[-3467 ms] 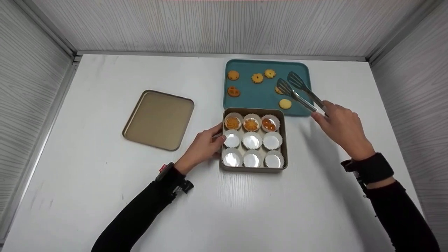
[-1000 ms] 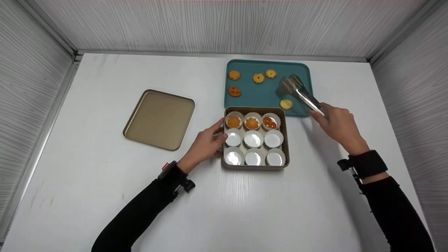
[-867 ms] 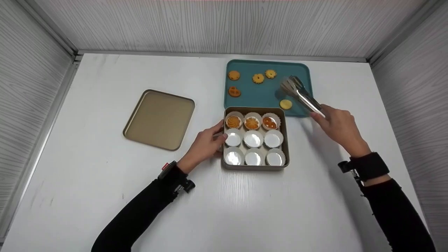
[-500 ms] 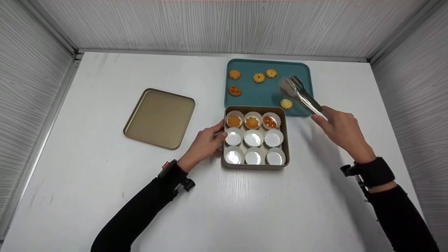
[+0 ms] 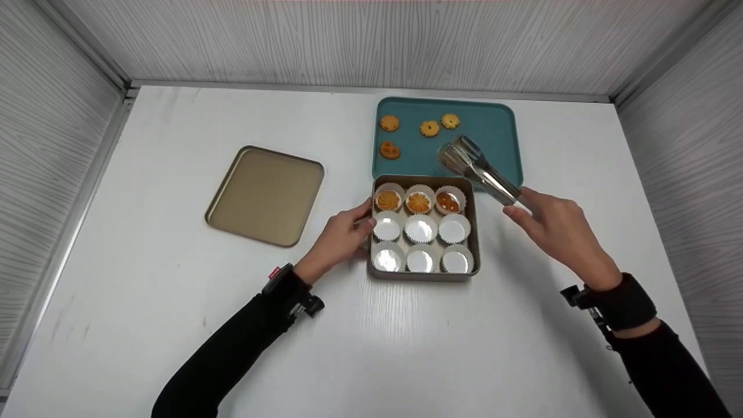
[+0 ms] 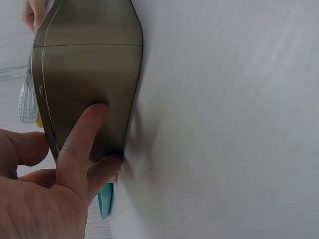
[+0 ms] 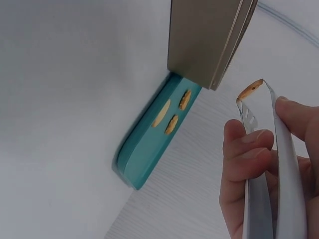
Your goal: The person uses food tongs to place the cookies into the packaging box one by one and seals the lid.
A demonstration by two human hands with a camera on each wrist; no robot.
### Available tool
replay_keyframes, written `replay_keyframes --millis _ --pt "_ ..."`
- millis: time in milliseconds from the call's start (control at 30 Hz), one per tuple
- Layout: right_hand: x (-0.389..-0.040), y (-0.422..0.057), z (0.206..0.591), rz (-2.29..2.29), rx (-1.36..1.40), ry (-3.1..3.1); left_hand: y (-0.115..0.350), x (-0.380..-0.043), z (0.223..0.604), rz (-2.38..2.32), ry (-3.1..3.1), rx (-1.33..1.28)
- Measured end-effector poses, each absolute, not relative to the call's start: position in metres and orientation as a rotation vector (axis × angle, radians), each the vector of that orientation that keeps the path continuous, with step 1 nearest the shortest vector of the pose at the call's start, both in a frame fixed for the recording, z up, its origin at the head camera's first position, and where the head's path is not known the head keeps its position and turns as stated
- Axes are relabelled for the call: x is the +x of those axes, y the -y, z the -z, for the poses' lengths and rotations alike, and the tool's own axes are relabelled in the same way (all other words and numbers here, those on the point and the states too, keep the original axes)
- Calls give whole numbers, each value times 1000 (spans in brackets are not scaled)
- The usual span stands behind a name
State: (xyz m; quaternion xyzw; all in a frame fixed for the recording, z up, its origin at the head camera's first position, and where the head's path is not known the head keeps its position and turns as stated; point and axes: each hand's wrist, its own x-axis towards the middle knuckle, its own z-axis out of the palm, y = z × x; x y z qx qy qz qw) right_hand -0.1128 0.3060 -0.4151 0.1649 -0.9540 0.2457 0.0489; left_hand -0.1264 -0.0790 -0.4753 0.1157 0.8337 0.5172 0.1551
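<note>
My left hand [image 5: 342, 238] grips the left wall of a square metal tin [image 5: 426, 277], thumb at the rim and fingers against the outside, as the left wrist view shows. Inside are white fluted paper cups [image 5: 420, 230]; the back row holds cookies [image 5: 418, 203], while the middle and front rows are empty. My right hand [image 5: 560, 232] holds metal tongs [image 5: 493, 180] above the teal tray [image 5: 499, 125]. A cookie [image 7: 250, 89] is pinched between the tong tips in the right wrist view; the slotted heads hide it in the head view.
Several cookies lie on the tray, including a pretzel-shaped one [image 5: 389, 150] and scalloped ones [image 5: 429, 129]. A pale round cookie [image 7: 161, 113] shows there in the right wrist view. A flat gold lid [image 5: 264, 197] lies left of the tin on the white table [image 5: 325, 360].
The tongs, spread over a cookie at the tray's right side earlier, have come together on it. They have moved left and nearer the tin with it. The left hand stays at the tin.
</note>
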Motion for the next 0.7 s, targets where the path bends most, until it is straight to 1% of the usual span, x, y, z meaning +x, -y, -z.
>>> replay_keyframes --millis 167,400,700 --pt "-106 -299 414 -745 565 2888 79 -126 476 -1479 -2399 338" --pt "-100 -291 415 -696 726 2854 79 -127 476 -1469 -2414 349" --pt "-97 -283 418 -613 838 2844 80 -127 476 -1466 -2396 332"
